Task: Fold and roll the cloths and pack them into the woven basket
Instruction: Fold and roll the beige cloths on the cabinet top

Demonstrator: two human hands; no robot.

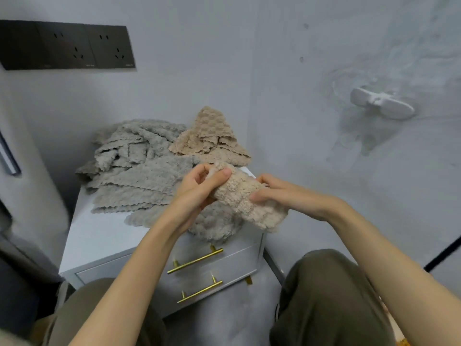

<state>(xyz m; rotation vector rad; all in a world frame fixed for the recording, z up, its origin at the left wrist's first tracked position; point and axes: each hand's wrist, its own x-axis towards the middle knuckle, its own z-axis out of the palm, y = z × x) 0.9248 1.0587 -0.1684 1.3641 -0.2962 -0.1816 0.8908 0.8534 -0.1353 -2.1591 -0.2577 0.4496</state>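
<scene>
- Now, mid-frame, the left hand (pixel 199 188) and right hand (pixel 284 193) hold a folded beige cloth (pixel 239 196) in the air above the front edge of a white bedside cabinet (pixel 99 243).
- The cloth is a narrow strip, and its long axis slants from upper left to lower right.
- Its upper-left end sits inside the left hand, with the thumb pressed on top and the fingers curled round behind, so this hand grips the end where a roll would begin.
- The right hand pinches the strip at about its middle, thumb in front and fingers behind. The lower-right tail hangs free past it.
- The coming move turns on that layout: the free length runs away from the left fingers towards the lower right. Rolling should therefore travel down that axis, with the right hand keeping the strip taut and giving way.
- A heap of loose grey cloths (pixel 139 171) lies on the cabinet top, left of centre, and a second beige cloth (pixel 209 138) is propped against the wall behind it.
- No woven basket is in view, so packing looks some way off.
</scene>
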